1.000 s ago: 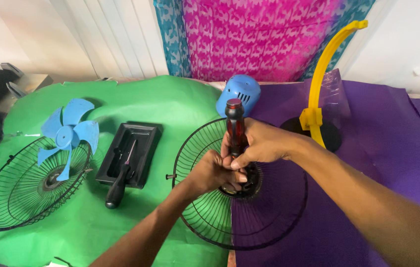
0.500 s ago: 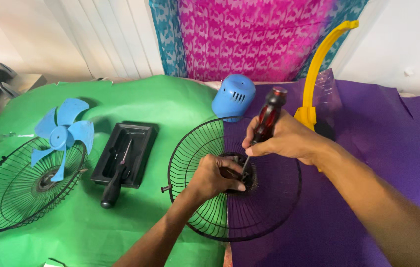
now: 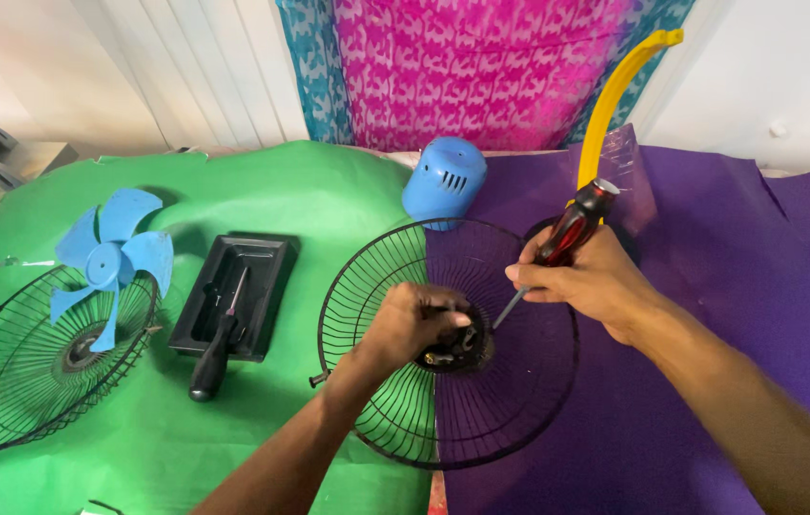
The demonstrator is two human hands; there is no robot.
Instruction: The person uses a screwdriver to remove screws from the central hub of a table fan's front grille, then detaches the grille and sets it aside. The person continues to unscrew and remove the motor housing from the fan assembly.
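A round black wire fan guard (image 3: 395,277) lies flat across the seam of green and purple paper. My left hand (image 3: 412,322) rests on its black centre hub (image 3: 452,349), fingers curled on the hub. My right hand (image 3: 588,278) grips a screwdriver with a red and black handle (image 3: 572,229), tilted up to the right. Its metal shaft points down-left, with the tip just right of the hub and lifted off it.
A second wire guard (image 3: 14,372) with a blue fan blade (image 3: 109,259) lies at the left. A black tray (image 3: 233,296) holds another black-handled screwdriver (image 3: 212,355). A blue motor cover (image 3: 443,181) and a yellow curved stand (image 3: 615,105) sit at the back.
My right hand has drawn the screwdriver up and to the right, off the hub, and tilted it further over. My left hand has stayed on the hub.
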